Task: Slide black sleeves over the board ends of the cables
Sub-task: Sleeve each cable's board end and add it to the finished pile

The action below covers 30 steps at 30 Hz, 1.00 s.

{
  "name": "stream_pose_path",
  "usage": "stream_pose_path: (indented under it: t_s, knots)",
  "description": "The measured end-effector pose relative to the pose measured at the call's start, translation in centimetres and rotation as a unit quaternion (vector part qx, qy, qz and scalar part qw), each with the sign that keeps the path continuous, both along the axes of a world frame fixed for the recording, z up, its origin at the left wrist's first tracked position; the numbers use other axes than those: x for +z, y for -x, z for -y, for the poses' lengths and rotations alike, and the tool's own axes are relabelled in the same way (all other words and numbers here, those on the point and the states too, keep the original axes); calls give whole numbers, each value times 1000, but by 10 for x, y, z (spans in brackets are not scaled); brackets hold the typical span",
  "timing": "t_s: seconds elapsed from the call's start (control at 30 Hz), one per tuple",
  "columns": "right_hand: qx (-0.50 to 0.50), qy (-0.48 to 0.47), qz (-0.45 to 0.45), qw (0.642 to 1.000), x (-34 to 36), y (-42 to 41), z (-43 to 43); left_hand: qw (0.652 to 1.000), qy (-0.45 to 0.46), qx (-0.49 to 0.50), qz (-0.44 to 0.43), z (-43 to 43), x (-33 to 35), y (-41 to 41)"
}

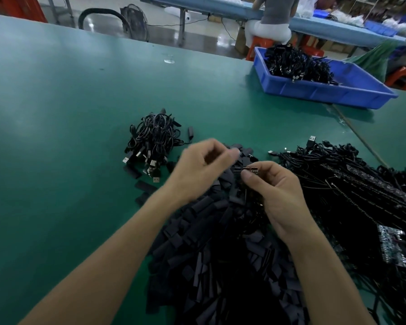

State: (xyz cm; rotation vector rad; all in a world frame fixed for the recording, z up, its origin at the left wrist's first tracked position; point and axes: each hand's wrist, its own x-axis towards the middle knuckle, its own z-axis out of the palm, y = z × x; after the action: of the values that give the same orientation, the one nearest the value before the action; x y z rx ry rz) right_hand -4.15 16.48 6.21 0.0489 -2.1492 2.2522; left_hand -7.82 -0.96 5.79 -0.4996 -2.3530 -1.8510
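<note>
- Over the near middle of the green table, two bare hands meet above a heap of black sleeves; the heap spreads from under the hands toward the near edge, and a few loose pieces lie on the table surface to its left
- right hand: thumb and forefinger are pinched together on the board end of one cable; this is a short narrow strip held roughly level just above the heap, its free tip pointing toward the other hand; the remaining fingers curl loosely beneath
- left hand: blurred; the fingers curl inward, thumb and fingertips drawn near each other just beside the strip's tip; something dark shows between them, but I cannot tell whether they clamp a sleeve
- left of the hands, a coiled bundle of cables lies on the table; silver USB plugs stick out on its near side
- right of the hands, a broad tangle of cables with boards among them reaches the frame edge
- far right, a blue bin holds a mound of black leads
- beyond the table, a person sits on a red stool at a blue-topped bench, back to the camera
</note>
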Motion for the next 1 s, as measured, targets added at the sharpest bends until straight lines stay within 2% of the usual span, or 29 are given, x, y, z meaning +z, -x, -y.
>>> stream_pose_path:
  t_s: [0.1,0.3,0.6,0.67,0.73,0.87,0.93,1.0]
  knots:
    - [1,67,27,997,-1,0,-3,988,-99,-85,84,-13,-11,-11]
    - [18,146,91,985,-3,-1,-5,942,-245,-133,188,-21,-22,-16]
    - [106,157,96,977,-3,-1,-6,919,-293,-158,210,-20,-29,-18]
    - [83,172,90,978,-4,0,-7,917,-312,-144,203,-20,-26,-17]
    - [2,177,74,982,-3,3,-13,912,-342,-127,185,-15,-20,-14]
    - [-207,141,3,968,9,8,-33,875,-446,-118,147,5,1,-8]
    - [-210,83,-47,973,15,6,-35,875,-458,-101,121,11,15,-7]
    - [-127,-19,-83,988,21,3,-28,906,-412,-64,77,16,28,-7]
